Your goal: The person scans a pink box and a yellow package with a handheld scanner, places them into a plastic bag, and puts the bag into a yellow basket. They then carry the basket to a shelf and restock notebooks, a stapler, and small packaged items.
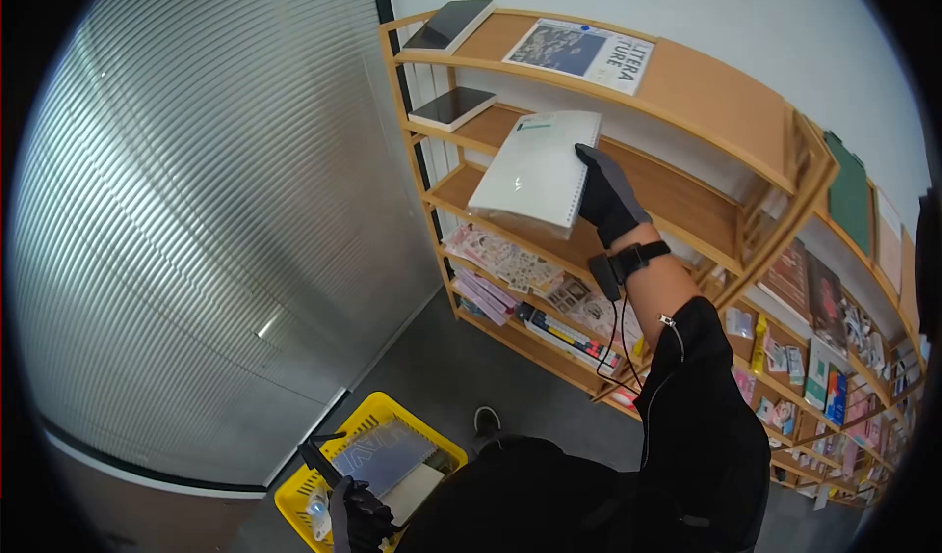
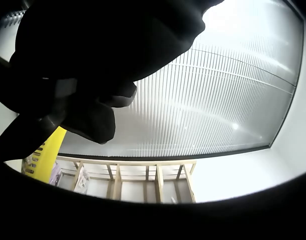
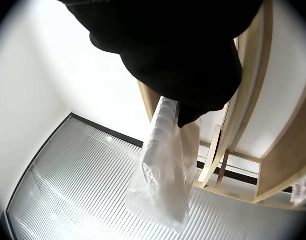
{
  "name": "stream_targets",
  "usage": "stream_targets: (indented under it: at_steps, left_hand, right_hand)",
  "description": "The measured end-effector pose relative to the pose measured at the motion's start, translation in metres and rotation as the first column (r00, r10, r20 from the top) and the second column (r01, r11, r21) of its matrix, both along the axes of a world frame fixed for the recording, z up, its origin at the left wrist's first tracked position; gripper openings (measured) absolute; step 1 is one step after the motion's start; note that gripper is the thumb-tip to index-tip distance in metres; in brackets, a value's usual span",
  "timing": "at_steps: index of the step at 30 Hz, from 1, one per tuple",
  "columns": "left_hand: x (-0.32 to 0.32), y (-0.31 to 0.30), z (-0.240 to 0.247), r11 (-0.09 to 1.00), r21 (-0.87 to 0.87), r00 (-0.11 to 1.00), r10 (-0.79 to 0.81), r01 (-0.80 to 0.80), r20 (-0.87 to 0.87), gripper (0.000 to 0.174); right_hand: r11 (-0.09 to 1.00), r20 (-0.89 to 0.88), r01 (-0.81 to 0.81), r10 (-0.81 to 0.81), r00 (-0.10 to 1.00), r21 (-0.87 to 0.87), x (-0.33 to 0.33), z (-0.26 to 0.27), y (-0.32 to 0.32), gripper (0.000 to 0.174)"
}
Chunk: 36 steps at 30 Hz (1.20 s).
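Observation:
A white spiral-bound notebook in clear wrap [image 1: 540,170] is held by my gloved right hand [image 1: 610,198], thumb on top at its spiral edge, in front of the wooden shelf's middle levels. In the right wrist view the wrapped notebook [image 3: 163,170] hangs edge-on below the dark right hand [image 3: 193,75]. My gloved left hand [image 1: 361,516] grips the black handle of the yellow basket [image 1: 368,411] low at the left. Inside the basket lie a blue-grey book [image 1: 388,458], a pale notebook [image 1: 412,494] and a clear item [image 1: 317,506]. The left wrist view shows the left hand [image 2: 93,65] dark, beside the yellow basket [image 2: 50,155].
The wooden shelf [image 1: 706,102] carries two dark-covered books [image 1: 449,27] at its left end and a LITERATURE print [image 1: 579,52] on top. Stickers and packets [image 1: 530,263] fill lower levels. A ribbed glass partition [image 1: 216,210] stands left; more stocked shelves [image 1: 834,357] stand right.

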<state>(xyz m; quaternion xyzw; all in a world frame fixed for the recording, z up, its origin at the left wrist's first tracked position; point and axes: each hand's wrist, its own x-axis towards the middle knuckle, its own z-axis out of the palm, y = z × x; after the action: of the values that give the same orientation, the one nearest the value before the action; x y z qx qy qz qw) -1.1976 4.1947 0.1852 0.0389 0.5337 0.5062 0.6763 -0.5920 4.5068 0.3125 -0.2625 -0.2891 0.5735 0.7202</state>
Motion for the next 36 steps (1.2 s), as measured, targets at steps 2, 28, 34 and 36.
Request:
stream_targets:
  at_steps: [2, 28, 34, 36]
  left_hand:
    - [-0.001, 0.04, 0.003, 1.0, -0.007, 0.999, -0.007, 0.007, -0.042, 0.025]
    - [0.016, 0.42, 0.007, 0.861, -0.08, 0.852, -0.476, 0.502, 0.22, 0.033]
    - [0.023, 0.448, 0.021, 0.704, -0.087, 0.708, -0.693, 0.705, 0.135, 0.033]
    - [0.023, 0.453, 0.019, 0.678, -0.101, 0.686, -0.717, 0.728, 0.126, 0.033]
  right_hand:
    - [0.995, -0.05, 0.083, -0.085, 0.995, -0.05, 0.006, -0.006, 0.061, 0.051]
    - [0.842, 0.883, -0.267, 0.45, -0.133, -0.469, -0.257, -0.056, 0.093, 0.045]
    - [0.89, 0.854, -0.173, 0.325, -0.407, -0.422, -0.374, -0.183, 0.111, 0.105]
    - [0.953, 0.884, -0.202, 0.112, -0.454, -0.224, -0.393, -0.205, 0.118, 0.11]
